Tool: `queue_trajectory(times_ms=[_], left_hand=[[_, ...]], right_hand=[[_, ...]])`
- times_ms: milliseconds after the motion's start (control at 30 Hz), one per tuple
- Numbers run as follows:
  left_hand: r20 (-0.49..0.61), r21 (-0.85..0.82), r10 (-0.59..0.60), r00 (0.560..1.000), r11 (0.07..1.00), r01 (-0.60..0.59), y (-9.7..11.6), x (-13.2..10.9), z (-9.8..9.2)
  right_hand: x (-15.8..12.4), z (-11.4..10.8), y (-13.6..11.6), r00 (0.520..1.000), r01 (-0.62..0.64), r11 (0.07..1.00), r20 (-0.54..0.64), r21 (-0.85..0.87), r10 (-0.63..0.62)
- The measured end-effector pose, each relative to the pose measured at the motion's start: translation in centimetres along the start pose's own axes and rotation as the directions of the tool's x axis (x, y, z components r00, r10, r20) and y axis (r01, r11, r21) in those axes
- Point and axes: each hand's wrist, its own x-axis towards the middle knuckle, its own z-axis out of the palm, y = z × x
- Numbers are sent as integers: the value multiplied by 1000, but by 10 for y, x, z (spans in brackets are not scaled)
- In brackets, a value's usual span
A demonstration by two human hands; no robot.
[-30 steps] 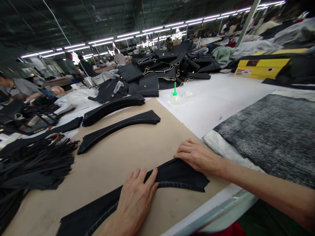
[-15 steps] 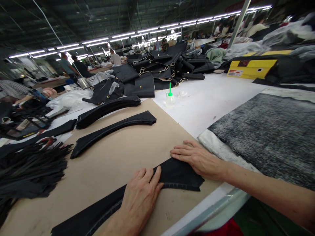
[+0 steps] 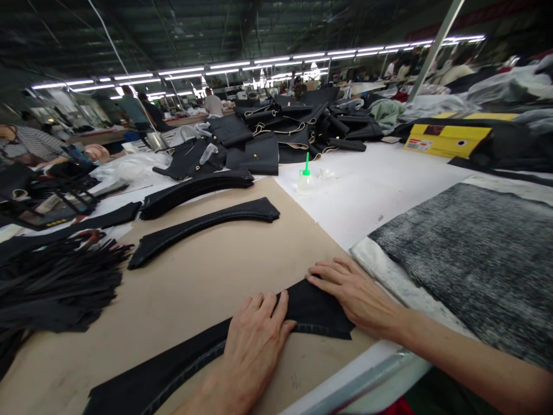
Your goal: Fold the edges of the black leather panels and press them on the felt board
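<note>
A long, curved black fabric piece (image 3: pixel 185 351) with a stitched or marked line along its inner edge lies flat on a brown board (image 3: pixel 207 276). My left hand (image 3: pixel 257 337) rests on its middle, palm down, with the fingers stretched out. At the piece's wide right end my right hand (image 3: pixel 349 288) lies flat, fingers extended over the upper edge. Beyond them is a small stack of similar curved pieces (image 3: pixel 203 227), and behind that a thicker stack (image 3: pixel 194 193).
Dark strips (image 3: pixel 64 288) are heaped at the left. A clear bottle with a green nozzle (image 3: pixel 306 180) stands on the white table (image 3: pixel 367 178). Black panels (image 3: pixel 254 151) pile up at the back, near a yellow box (image 3: pixel 449 139). A grey speckled sheet (image 3: pixel 470 259) lies right. A person (image 3: pixel 37 144) sits far left.
My left hand has slid slightly right along the black piece. My right hand stays at its wide end, shifted a little. The camera view has tilted slightly.
</note>
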Motion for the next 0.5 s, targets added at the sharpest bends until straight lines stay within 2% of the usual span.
queue_trajectory(times_ms=[133, 300, 433, 500], left_hand=[[-2, -16, -5, 1000, 1000, 5, 1, -1, 1], [1, -26, -26, 1000, 999, 26, 3, -1, -1], [-13, -30, -41, 999, 999, 40, 5, -2, -1], [-11, -47, -56, 998, 997, 55, 5, -3, -1]], right_hand=[[-5, 4, 8, 999, -36, 998, -21, -58, 35], [5, -1, -1, 973, -162, 982, -180, -98, 143], [15, 1, -20, 993, -75, 997, -89, -23, 73], [15, 4, -24, 997, -71, 997, -43, 8, 71]])
